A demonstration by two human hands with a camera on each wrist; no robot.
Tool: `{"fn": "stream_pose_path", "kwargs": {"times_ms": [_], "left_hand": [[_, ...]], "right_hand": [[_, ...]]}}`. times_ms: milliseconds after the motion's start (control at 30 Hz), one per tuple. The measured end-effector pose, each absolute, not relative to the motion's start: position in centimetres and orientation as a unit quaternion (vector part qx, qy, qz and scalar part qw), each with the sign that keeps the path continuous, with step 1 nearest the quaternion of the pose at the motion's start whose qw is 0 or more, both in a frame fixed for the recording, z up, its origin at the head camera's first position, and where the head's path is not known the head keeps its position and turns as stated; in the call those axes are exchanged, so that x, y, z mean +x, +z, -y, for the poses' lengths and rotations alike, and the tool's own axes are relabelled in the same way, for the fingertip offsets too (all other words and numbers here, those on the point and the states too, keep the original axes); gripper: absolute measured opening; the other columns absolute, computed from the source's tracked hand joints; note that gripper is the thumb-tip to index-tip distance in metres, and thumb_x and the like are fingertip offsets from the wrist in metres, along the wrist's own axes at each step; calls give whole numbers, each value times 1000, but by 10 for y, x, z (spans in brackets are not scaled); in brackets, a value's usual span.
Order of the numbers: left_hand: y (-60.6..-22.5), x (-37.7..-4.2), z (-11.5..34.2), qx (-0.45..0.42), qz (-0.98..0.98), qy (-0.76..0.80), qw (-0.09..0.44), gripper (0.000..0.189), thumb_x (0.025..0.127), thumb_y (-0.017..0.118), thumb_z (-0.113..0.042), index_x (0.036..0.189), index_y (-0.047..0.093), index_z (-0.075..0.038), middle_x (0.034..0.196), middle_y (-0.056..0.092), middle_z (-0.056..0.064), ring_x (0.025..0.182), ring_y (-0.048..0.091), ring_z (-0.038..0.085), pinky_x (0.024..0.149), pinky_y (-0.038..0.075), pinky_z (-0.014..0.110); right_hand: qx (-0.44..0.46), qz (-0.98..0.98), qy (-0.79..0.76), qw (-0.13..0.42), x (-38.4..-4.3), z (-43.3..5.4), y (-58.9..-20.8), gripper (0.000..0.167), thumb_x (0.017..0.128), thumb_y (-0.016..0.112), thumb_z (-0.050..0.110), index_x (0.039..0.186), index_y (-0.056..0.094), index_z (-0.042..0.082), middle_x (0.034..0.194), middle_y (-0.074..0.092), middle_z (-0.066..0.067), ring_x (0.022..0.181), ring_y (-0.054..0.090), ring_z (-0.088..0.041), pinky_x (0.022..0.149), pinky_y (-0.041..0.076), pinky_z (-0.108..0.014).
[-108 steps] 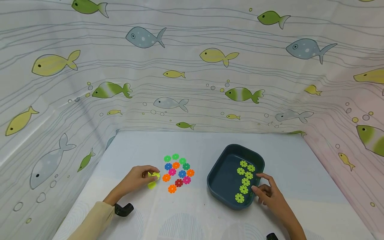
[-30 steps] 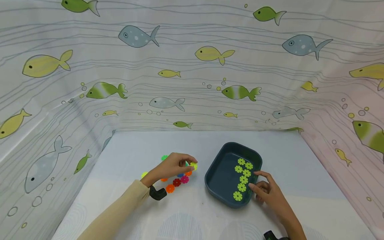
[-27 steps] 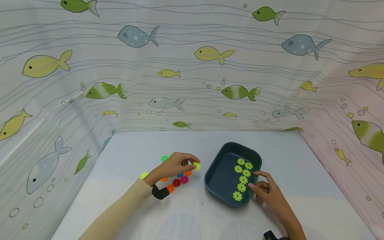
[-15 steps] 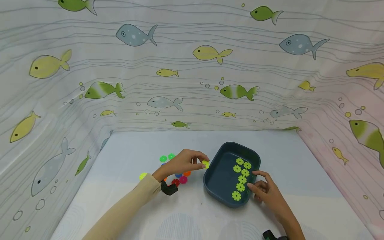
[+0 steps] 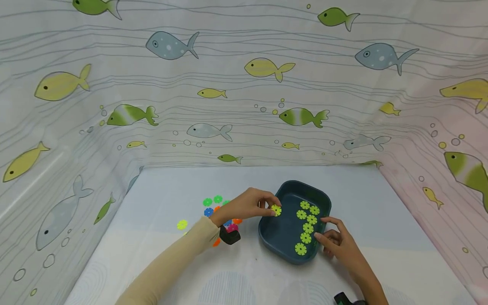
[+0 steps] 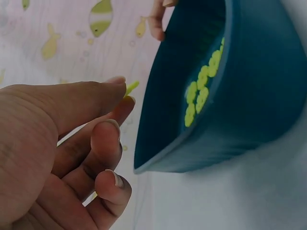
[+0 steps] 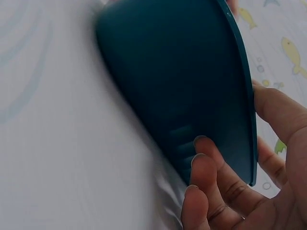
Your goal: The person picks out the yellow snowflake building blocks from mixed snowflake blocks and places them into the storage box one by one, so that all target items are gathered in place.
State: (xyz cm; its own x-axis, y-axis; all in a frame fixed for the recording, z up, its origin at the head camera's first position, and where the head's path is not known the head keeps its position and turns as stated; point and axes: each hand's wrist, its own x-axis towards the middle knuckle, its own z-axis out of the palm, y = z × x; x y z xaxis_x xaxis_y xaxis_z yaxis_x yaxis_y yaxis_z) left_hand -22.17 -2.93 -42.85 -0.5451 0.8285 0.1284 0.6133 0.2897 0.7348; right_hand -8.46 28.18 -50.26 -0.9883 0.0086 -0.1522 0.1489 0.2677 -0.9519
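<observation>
My left hand (image 5: 249, 204) pinches a yellow-green snowflake disc (image 5: 276, 210) between thumb and index finger, at the left rim of a dark teal tray (image 5: 284, 235). The left wrist view shows that disc (image 6: 132, 87) edge-on at the fingertips, just outside the tray wall (image 6: 230, 129). Several more yellow-green discs (image 5: 308, 228) lie in the tray's right half. On the tray's right side, my right hand (image 5: 341, 243) grips the rim. In the right wrist view the thumb is at the rim and curled fingers (image 7: 204, 170) lie against the outer wall.
Left of the tray, several green, blue, orange and pink discs (image 5: 217, 198) lie on the white table (image 5: 183, 186), partly hidden by the left forearm. A yellow disc (image 5: 182, 224) lies farther left. A fish-printed curtain (image 5: 213, 144) encloses the table.
My left hand has travelled right from the loose discs to the tray's left rim, carrying the yellow-green snowflake disc. The right hand keeps its hold on the tray.
</observation>
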Motion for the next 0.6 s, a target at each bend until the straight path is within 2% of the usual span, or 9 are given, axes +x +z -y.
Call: {"fn": "stream_pose_path", "kwargs": {"times_ms": [200, 400, 600], "left_hand": [[-426, -224, 18, 465, -783, 382, 157, 26, 97, 74, -20, 122, 73, -15, 99, 72, -7, 66, 57, 13, 61, 47, 25], [-427, -228, 6, 494, -772, 370, 155, 27, 97, 75, -20, 123, 72, -13, 99, 71, -11, 68, 59, 9, 63, 50, 25], [-429, -234, -5, 503, -763, 369, 169, 29, 95, 76, -19, 122, 72, -11, 102, 70, -13, 66, 60, 10, 63, 51, 25]], "right_hand": [[51, -795, -602, 61, -85, -281, -501, 65, 97, 74, 31, 149, 37, 18, 92, 66, -14, 69, 59, -28, 58, 52, -36], [58, -794, -602, 63, -84, -280, -500, 66, 97, 74, 33, 149, 37, 18, 94, 67, -15, 71, 60, -29, 59, 52, -36], [55, -792, -605, 64, -86, -281, -500, 65, 98, 73, 29, 150, 36, 18, 92, 66, -14, 70, 60, -27, 59, 52, -36]]}}
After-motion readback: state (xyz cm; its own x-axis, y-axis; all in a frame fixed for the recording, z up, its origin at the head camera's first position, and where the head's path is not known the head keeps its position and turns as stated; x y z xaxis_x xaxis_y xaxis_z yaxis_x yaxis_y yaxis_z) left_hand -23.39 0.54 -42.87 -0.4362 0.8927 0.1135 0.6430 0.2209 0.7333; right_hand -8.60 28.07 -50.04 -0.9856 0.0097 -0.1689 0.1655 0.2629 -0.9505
